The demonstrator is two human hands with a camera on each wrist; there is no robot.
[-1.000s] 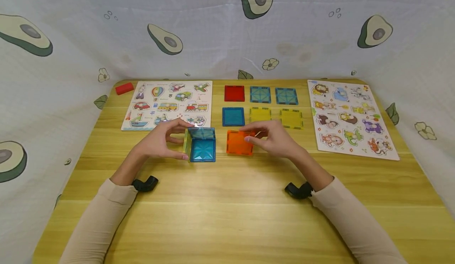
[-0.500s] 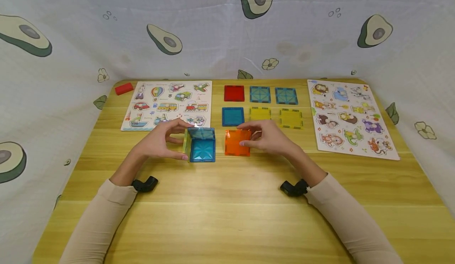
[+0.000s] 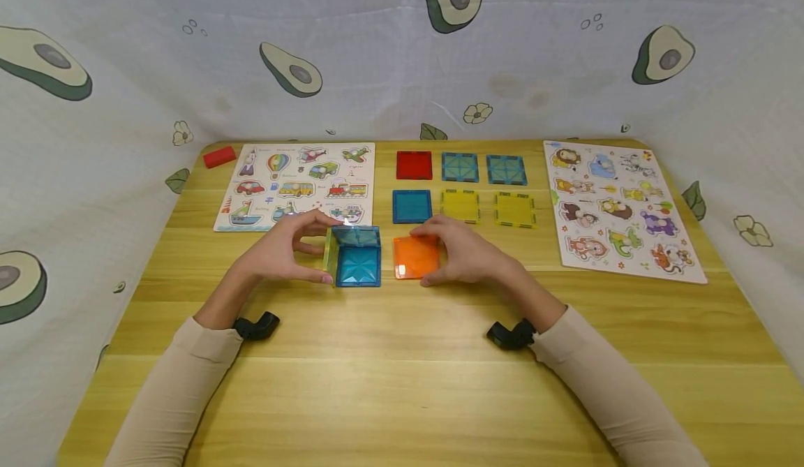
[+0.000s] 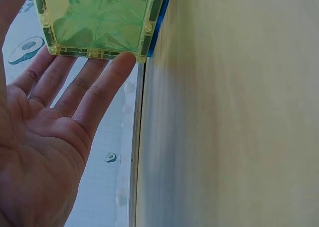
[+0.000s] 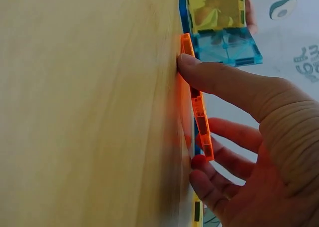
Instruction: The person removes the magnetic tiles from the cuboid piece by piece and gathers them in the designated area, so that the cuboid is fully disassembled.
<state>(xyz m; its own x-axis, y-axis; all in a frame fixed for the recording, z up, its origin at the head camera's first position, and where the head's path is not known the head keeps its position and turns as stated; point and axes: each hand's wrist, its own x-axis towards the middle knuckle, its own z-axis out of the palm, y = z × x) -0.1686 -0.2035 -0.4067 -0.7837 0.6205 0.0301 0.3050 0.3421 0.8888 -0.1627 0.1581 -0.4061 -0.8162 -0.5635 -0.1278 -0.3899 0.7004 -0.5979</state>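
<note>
My left hand point(image 3: 279, 249) holds an upright yellow magnetic tile point(image 3: 329, 252) by its edges. That tile stands at the left side of a flat blue tile point(image 3: 359, 268). Along the back of the blue base rises a light-blue tile point(image 3: 356, 235). To the right, apart from these, an orange magnetic tile point(image 3: 414, 257) is gripped between the thumb and fingers of my right hand point(image 3: 470, 252). In the right wrist view the orange tile point(image 5: 202, 114) tilts slightly off the table, thumb at one edge. The left wrist view shows the fingers along the yellow tile's point(image 4: 99, 20) edge.
Behind lie flat tiles: one red point(image 3: 414, 165), one blue point(image 3: 412, 206), two light-blue point(image 3: 460, 167) and two yellow point(image 3: 515, 209). A vehicle puzzle board point(image 3: 289, 205) is at the left, an animal one point(image 3: 615, 243) at the right. A red block point(image 3: 219, 157) sits far left.
My right hand has moved slightly left with the orange tile, bringing it nearer the blue base. Its thumb has shifted from the tile's face to the front edge. The left hand has stayed still.
</note>
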